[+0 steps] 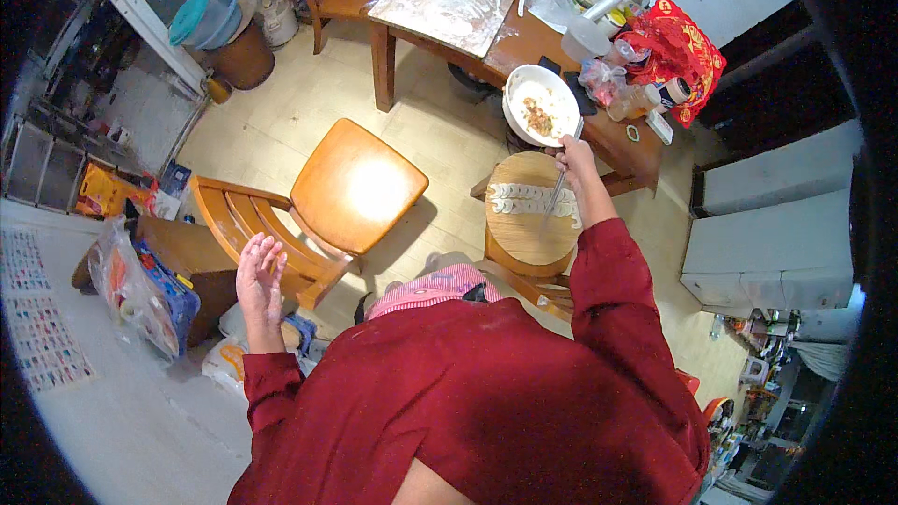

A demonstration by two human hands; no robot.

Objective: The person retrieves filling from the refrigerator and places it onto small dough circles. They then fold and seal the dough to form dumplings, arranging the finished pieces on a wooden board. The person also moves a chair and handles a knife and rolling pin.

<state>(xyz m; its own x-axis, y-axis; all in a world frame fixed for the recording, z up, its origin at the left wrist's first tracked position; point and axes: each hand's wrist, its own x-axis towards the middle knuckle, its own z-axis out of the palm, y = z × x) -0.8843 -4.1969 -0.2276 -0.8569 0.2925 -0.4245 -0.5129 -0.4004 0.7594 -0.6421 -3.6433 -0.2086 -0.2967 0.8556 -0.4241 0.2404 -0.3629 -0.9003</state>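
My right hand [573,161] grips the rim of a white bowl [529,84], which has some brown, crumbly food left inside. Thin sticks that look like chopsticks [556,193] also run through that hand and point down. Below it, a round wooden board [524,241] rests on a chair, with rows of white dumplings [524,198] laid across it. Raised on the left, holding nothing, is my left hand [262,282]; its fingers are loosely bent and apart, with white powder on the skin. It is nearest a wooden chair's backrest.
A wooden chair [360,185] stands left of centre. The wooden table [535,42] bears a flour-dusted board [447,9], a red bag [678,51], jars and plastic bags. A brown bin [241,58] is at the far left, a plastic-wrapped bundle [140,290] along the left wall.
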